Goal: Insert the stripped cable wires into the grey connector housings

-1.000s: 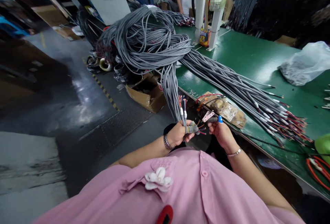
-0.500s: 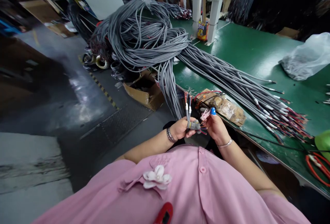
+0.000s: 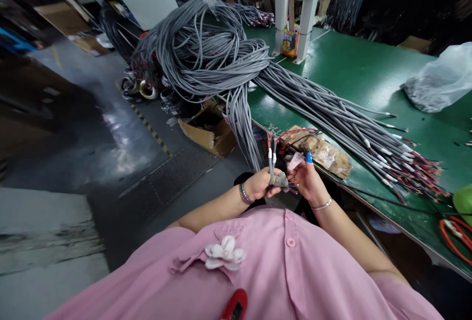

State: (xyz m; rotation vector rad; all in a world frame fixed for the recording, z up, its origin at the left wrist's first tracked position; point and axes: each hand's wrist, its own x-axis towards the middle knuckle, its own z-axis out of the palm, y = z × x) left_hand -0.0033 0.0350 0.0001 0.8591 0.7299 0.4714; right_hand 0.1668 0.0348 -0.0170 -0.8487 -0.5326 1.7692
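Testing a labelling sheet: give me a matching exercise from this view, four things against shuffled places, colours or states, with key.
Things
1. left hand
2. right hand
3. bag
4. flower

Descriptions
A. wears a blue cap on one digit
B. white, on the pink shirt
C. grips upright cable ends
D. on the green table

Pairs: 1-C, 2-A, 3-D, 4-B

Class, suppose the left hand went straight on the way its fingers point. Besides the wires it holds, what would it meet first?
Most likely the right hand, just past the wire ends jutting from the left hand, though depth between the hands is unclear.
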